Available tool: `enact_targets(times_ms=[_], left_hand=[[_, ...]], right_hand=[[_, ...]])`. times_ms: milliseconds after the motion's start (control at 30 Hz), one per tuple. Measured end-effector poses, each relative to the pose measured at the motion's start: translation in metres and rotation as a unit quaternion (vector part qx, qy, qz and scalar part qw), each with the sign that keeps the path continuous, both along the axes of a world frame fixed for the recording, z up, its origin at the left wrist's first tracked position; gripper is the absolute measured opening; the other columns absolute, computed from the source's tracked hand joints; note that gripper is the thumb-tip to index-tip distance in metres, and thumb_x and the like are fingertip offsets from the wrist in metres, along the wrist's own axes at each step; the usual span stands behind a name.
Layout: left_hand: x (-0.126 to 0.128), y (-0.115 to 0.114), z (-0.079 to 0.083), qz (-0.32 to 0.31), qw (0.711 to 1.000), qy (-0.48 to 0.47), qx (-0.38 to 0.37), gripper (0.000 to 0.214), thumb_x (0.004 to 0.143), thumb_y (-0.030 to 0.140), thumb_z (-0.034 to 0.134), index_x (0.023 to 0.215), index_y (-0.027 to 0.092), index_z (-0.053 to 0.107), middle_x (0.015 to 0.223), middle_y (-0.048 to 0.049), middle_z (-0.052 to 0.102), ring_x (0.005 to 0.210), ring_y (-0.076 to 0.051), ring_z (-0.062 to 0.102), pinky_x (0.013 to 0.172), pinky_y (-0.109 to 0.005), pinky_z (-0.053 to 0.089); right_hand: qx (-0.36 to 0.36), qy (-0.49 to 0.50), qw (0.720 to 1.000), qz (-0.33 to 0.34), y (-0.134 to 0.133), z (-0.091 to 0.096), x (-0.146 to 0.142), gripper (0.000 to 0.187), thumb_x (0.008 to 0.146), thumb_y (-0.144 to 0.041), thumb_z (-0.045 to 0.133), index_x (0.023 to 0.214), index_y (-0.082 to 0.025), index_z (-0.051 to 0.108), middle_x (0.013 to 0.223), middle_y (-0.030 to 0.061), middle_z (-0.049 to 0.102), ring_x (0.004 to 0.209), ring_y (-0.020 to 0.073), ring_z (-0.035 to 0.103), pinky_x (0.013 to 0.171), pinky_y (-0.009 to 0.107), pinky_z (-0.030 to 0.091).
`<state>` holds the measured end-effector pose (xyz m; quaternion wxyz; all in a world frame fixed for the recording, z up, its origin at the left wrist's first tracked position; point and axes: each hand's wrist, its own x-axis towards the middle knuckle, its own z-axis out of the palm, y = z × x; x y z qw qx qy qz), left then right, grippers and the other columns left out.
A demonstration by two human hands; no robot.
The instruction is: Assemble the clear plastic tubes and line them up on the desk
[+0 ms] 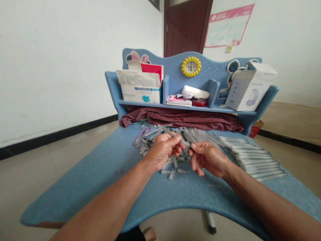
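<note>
Over a heap of pen parts, my left hand (167,149) is closed round a clear pen barrel (185,143) that points toward my right hand (208,157). The thumb and forefinger of my right hand pinch at the barrel's near end; the small piece between them is too blurred to name. Behind and beneath both hands lies the pile of clear pen barrels (198,135). Several short translucent pen caps (172,174) are scattered just below my left hand. To the right, a row of pens with dark refills (258,160) lies side by side.
The blue desk (100,174) curves inward at its front edge. Its back shelf (140,104) carries a mask box (141,93), papers (179,102), a white carton (247,88) and a yellow-rimmed clock (191,66). Checked cloth (188,118) lies bunched beneath the shelf.
</note>
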<state>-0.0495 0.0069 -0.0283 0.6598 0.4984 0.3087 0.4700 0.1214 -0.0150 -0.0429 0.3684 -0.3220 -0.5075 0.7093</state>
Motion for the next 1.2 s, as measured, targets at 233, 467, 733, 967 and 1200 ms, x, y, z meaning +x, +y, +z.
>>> enact_targets(times_ms=[233, 467, 733, 967, 1200], left_hand=[[-0.002, 0.0, 0.001, -0.036, 0.999, -0.016, 0.02, 0.021, 0.07, 0.027, 0.069, 0.082, 0.012, 0.059, 0.067, -0.0054, 0.066, 0.052, -0.01, 0.057, 0.049, -0.02, 0.042], [-0.005, 0.0, 0.003, -0.061, 0.997, -0.014, 0.039, 0.016, 0.072, 0.024, 0.067, 0.082, 0.013, 0.061, 0.069, -0.005, 0.067, 0.056, -0.011, 0.059, 0.053, -0.021, 0.044], [-0.007, 0.004, 0.004, -0.017, 0.998, 0.035, 0.051, 0.016, 0.073, 0.027, 0.066, 0.082, 0.014, 0.061, 0.068, -0.0041, 0.066, 0.052, -0.009, 0.056, 0.049, -0.019, 0.042], [-0.001, 0.003, 0.006, -0.003, 0.994, 0.101, 0.044, 0.017, 0.07, 0.027, 0.068, 0.072, 0.012, 0.061, 0.058, -0.0028, 0.062, 0.044, -0.008, 0.051, 0.042, -0.018, 0.039], [-0.001, 0.001, 0.002, -0.017, 0.987, 0.147, 0.069, 0.027, 0.066, 0.035, 0.069, 0.073, 0.011, 0.061, 0.057, -0.0016, 0.061, 0.043, -0.008, 0.051, 0.04, -0.018, 0.039]], right_hand=[[-0.03, 0.03, 0.999, 0.018, 0.003, -0.001, 0.005, 0.03, 0.074, -0.044, 0.059, 0.072, -0.015, 0.054, 0.048, 0.0046, 0.065, 0.03, 0.0141, 0.053, 0.029, 0.019, 0.037], [-0.024, 0.034, 0.999, 0.035, 0.004, -0.004, 0.007, 0.029, 0.078, -0.043, 0.055, 0.07, -0.016, 0.052, 0.046, 0.0037, 0.064, 0.028, 0.0132, 0.051, 0.027, 0.018, 0.036], [0.074, -0.074, 0.993, -0.045, 0.007, 0.006, 0.003, 0.042, 0.081, -0.057, 0.048, 0.073, -0.016, 0.052, 0.047, 0.0016, 0.062, 0.031, 0.0117, 0.053, 0.029, 0.018, 0.035], [0.247, -0.197, 0.943, -0.102, 0.006, 0.006, -0.003, 0.035, 0.073, -0.052, 0.062, 0.073, -0.017, 0.055, 0.052, -0.0049, 0.053, 0.039, 0.0059, 0.048, 0.037, 0.016, 0.038], [0.241, -0.216, 0.941, -0.096, 0.0, 0.005, -0.007, 0.031, 0.075, -0.046, 0.061, 0.076, -0.016, 0.055, 0.056, -0.004, 0.053, 0.043, 0.0065, 0.048, 0.039, 0.017, 0.039]])
